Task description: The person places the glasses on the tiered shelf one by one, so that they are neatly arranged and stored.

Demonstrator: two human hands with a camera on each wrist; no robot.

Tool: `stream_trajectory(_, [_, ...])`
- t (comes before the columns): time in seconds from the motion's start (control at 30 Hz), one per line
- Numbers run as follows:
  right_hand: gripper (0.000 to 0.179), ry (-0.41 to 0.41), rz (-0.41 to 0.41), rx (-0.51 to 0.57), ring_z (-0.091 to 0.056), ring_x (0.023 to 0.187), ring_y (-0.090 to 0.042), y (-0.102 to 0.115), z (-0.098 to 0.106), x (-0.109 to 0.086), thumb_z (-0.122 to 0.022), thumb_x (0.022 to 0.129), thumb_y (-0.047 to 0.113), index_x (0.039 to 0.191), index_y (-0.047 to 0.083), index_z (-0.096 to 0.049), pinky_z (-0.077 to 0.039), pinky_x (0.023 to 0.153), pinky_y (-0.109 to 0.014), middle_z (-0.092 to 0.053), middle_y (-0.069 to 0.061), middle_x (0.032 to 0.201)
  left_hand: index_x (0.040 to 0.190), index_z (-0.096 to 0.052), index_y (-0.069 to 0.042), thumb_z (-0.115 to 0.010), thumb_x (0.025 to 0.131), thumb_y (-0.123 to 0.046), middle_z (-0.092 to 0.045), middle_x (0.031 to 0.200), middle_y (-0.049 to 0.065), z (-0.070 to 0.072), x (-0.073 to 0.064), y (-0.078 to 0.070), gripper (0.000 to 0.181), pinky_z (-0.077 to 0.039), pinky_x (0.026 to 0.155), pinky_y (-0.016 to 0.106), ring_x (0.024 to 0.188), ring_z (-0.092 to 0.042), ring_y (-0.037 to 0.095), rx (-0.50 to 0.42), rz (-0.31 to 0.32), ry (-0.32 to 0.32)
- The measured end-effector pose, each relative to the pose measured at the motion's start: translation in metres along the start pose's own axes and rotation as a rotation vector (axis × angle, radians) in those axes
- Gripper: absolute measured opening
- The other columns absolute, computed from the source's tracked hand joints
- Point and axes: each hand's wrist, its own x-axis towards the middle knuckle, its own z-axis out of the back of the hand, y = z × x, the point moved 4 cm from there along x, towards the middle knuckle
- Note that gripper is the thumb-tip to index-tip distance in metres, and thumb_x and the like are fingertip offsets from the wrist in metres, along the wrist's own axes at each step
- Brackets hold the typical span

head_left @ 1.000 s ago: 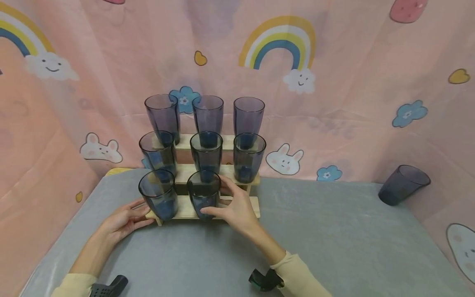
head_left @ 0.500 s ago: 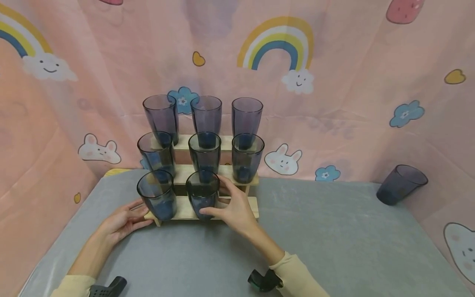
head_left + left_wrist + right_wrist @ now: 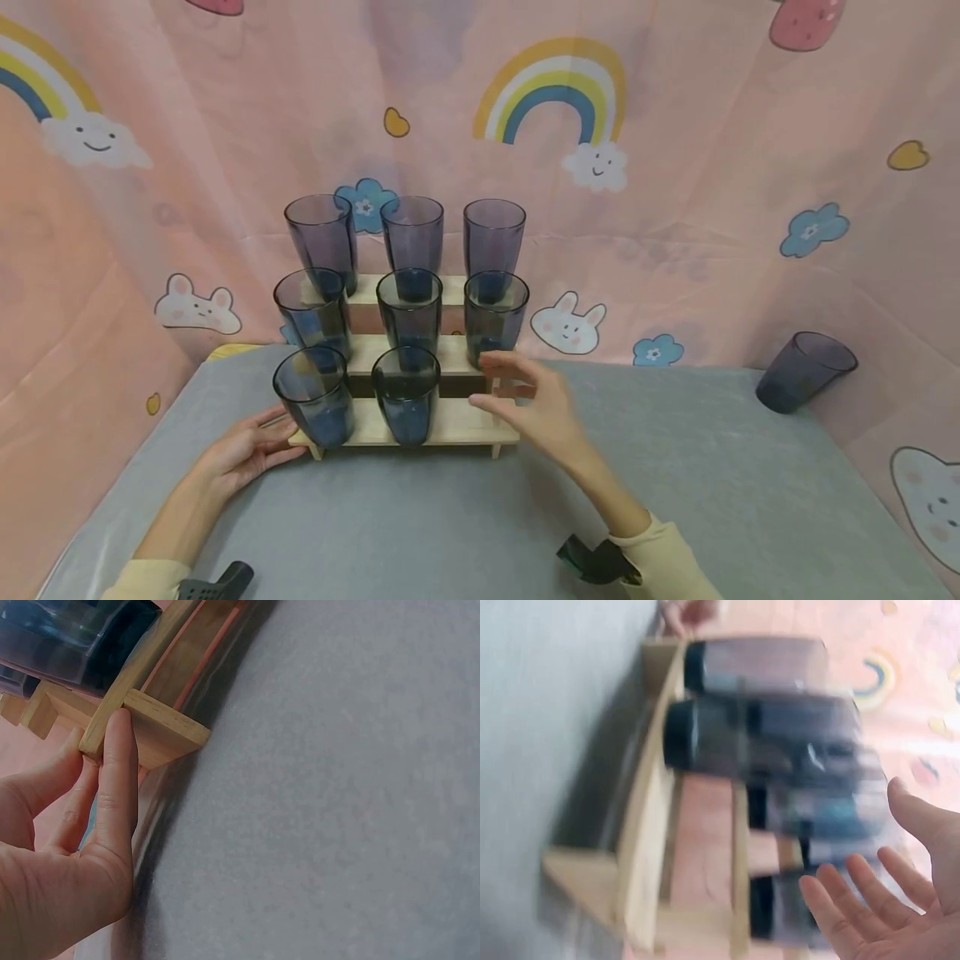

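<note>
A three-tier wooden rack (image 3: pixel 457 425) bears smoky blue-purple drinking glasses. Its top and middle tiers each carry three. On the bottom tier stand a left glass (image 3: pixel 315 400) and a middle glass (image 3: pixel 407 400), with bare board at the right. My left hand (image 3: pixel 243 450) pinches the left end of the bottom board; the left wrist view shows thumb and fingers (image 3: pixel 120 780) on either side of the board's end. Apart from the middle glass, my right hand (image 3: pixel 536 404) hovers by the rack's right end, fingers spread and holding nothing.
Another smoky glass (image 3: pixel 804 373) leans tilted at the table's far right, by the cloth wall. Grey cloth covers the table (image 3: pixel 660 483). A pink printed curtain (image 3: pixel 697 183) hangs close behind the rack.
My right hand has let go of the middle bottom-tier glass and moved right, away from it. The left hand stays at the rack's left end. The head view has shifted slightly.
</note>
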Motion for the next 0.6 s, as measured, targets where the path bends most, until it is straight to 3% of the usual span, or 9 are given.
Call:
stream_trajectory(0.27, [0.040,-0.132,-0.092,-0.237,-0.065,0.107,-0.022,-0.014,0.077,-0.011,-0.077,0.087,0.016,0.124,0.008,-0.065,-0.057,0.088,-0.038,-0.067,-0.007,0.118,0.152,0.018,-0.001,-0.047,0.099,0.007,-0.059,0.105,-0.009,0.003,0.001,0.003,0.084,-0.055,0.092,0.040,0.101,-0.065,0.012,0.022,-0.004,0.006])
stream_trajectory(0.47, [0.041,-0.221,-0.105,-0.347,-0.062,0.104,-0.005,-0.025,0.132,-0.019,-0.074,0.090,0.019,0.128,0.008,-0.063,-0.051,0.085,-0.012,-0.065,-0.009,0.122,0.151,0.020,-0.001,-0.045,0.100,0.008,-0.061,0.105,-0.009,0.002,0.001,0.001,0.084,-0.055,0.092,0.040,0.101,-0.065,0.011,0.009,-0.009,0.026])
stream_trajectory(0.6, [0.048,-0.320,-0.147,-0.426,-0.057,0.101,0.008,-0.033,0.174,-0.025,-0.075,0.089,0.020,0.133,0.008,-0.060,-0.048,0.083,-0.006,-0.062,-0.015,0.126,0.151,0.021,-0.001,-0.046,0.099,0.008,-0.061,0.105,-0.010,0.002,0.001,0.000,0.085,-0.055,0.092,0.040,0.101,-0.065,0.011,0.012,-0.012,0.028])
